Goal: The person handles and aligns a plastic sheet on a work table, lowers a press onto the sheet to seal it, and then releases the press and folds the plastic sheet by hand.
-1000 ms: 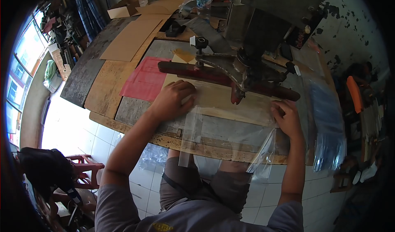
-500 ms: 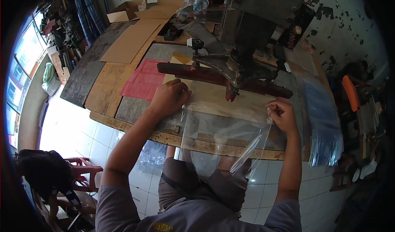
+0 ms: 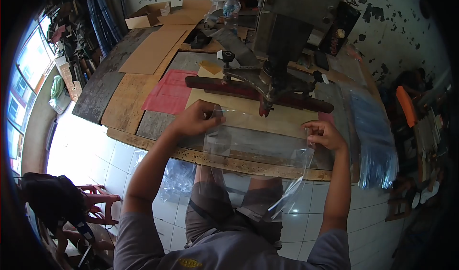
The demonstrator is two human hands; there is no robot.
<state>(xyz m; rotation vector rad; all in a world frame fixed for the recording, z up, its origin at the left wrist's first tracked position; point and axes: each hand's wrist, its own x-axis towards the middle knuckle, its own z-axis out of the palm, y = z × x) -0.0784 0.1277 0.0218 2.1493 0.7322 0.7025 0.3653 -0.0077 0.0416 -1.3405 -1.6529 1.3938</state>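
Observation:
A clear plastic sheet [image 3: 258, 148] hangs between my hands over the table's front edge. My left hand [image 3: 198, 118] pinches its upper left corner, and my right hand [image 3: 326, 135] pinches its upper right corner. Just beyond the hands, a dark red press bar [image 3: 229, 88] on a metal machine spans the work surface, above a pale yellowish sheet [image 3: 282, 120]. Left of it lies a red sheet [image 3: 169, 92].
Brown cardboard [image 3: 152, 49] and a water bottle [image 3: 230, 7] are at the back. A stack of bluish plastic sheets [image 3: 373, 138] hangs over the right edge. A red stool [image 3: 103, 203] stands at the lower left, beside a partly visible person. Crumpled plastic [image 3: 178, 178] lies below the table.
Both hands have drawn the clear sheet toward my body, away from the press bar. More of the pale yellowish sheet now shows beyond the clear one. The head view has shifted slightly.

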